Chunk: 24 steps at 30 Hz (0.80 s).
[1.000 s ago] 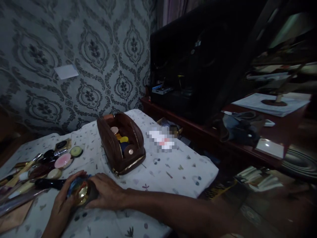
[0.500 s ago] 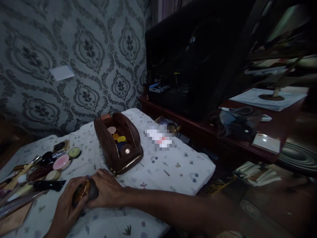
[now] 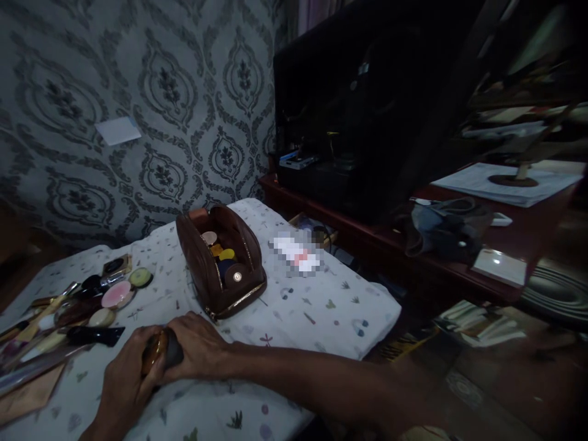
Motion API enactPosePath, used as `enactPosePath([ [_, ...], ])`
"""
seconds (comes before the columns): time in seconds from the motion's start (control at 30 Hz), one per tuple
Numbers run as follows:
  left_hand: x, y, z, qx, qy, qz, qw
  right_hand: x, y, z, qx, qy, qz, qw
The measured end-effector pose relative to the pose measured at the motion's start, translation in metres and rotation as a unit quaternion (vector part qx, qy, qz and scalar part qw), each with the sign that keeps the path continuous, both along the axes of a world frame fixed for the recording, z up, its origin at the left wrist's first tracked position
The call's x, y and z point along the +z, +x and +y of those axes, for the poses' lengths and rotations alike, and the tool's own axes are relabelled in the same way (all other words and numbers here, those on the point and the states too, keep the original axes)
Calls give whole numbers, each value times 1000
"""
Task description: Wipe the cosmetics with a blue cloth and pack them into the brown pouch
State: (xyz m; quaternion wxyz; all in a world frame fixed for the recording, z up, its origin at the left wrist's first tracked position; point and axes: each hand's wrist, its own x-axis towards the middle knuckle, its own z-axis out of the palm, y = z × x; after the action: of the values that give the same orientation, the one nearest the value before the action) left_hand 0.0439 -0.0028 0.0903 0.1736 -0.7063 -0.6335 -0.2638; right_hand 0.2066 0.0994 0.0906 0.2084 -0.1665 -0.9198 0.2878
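Dim room: grey damask wallpaper [image 3: 168, 86] at the back with a white paper [image 3: 118, 131] on it, large black screen-like panel [image 3: 367, 122] to the right on a dark red stand [image 3: 362, 236].

White printed cloth [image 3: 331, 334] covers the work surface. Both hands are on one item: a round, glossy amber-gold object [image 3: 158, 349] with a dark end. Left hand [image 3: 123, 370] has fingers curled round the amber side; right hand [image 3: 199, 344] is wrapped on the dark end. Neither has let go. Object sits between them, near edge of the cloth side, just in front of the bag; can't tell if it touches the cloth. Label not readable.

Brown bag [image 3: 196, 269] stands open, zip undone, with a yellow round item [image 3: 226, 254] and a pale round one [image 3: 209, 237] inside.

Left of the hands, loose cosmetics: black tube [image 3: 96, 335] nearest the left hand, then cream disc [image 3: 101, 317], pink compact [image 3: 116, 294], green-topped pot [image 3: 140, 277]. Pixelated packet [image 3: 296, 252] lies right of the bag.
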Motion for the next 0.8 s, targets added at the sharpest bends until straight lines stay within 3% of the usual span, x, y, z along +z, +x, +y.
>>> enactPosePath([
  [0.3, 0, 4, -2, 62, -40, -26, 997, -6, -1, -7, -46, 37, 40, 997],
  [0.53, 15, -3, 0, -62, -105, -63, 991, 0, 1, -3, -64, -57, 32, 996],
  [0.8, 40, -4, -7, -43, -196, -140, 970, 1, -1, -3, -76, -73, 57, 993],
])
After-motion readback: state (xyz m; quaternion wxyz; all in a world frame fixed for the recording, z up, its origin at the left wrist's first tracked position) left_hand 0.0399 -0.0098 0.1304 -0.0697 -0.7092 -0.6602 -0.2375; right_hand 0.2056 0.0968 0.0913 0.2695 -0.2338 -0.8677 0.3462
